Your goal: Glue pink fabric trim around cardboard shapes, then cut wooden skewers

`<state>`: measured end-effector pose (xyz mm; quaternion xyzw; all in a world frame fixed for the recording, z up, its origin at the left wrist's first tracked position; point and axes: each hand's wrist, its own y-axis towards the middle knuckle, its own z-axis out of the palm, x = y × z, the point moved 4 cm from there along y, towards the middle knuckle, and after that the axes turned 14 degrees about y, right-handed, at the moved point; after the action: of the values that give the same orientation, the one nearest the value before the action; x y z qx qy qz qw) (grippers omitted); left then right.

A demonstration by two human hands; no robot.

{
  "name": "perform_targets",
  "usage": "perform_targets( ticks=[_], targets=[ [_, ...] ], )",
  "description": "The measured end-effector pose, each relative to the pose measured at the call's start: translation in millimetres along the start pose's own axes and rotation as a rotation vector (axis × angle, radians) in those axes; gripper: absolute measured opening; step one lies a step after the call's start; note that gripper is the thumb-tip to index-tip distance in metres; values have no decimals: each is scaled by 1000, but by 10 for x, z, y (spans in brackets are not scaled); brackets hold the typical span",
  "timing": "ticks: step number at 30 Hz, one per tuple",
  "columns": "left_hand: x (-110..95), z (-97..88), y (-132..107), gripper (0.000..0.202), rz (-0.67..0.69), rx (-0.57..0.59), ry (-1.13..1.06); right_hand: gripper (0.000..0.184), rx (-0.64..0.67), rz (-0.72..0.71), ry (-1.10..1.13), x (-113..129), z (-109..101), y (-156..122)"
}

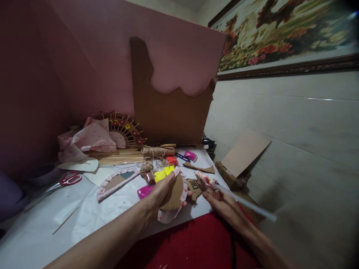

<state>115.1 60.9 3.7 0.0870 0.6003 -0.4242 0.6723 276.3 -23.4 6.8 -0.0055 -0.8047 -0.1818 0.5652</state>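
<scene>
- The left hand grasps a curved cardboard piece edged with pink patterned fabric, fingers curled under it, at the near edge of the white-covered table.
- The right hand is clenched around a white rod whose patterned tip points at the cardboard piece.
- Just behind lie yellow clay blocks and a twine spool.
- Red-handled scissors lie well to the left.
</scene>
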Motion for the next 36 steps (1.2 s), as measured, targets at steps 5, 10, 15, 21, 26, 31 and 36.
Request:
perform_targets(
  ticks=[5,10,15,21,26,31,36],
  targets=[
    [-43,-14,-108,37,59,5,-26,44,-60,126,205,-21,-94,-102],
    [-54,-85,-459,45,28,-24,26,48,2,291,657,134,19,-325],
    [97,-91,-687,57,-7,14,71,53,107,413,682,269,282,-527],
    [230,-129,-758,62,3,57,45,50,79,375,552,324,464,-573],
    [223,-129,-808,62,51,86,66,49,81,363,477,422,497,-524],
    [240,-130,-821,68,63,101,50,44,54,286,455,528,491,-486],
    [244,-124,-827,67,65,94,49,46,128,299,443,539,532,-470]
  ],
)
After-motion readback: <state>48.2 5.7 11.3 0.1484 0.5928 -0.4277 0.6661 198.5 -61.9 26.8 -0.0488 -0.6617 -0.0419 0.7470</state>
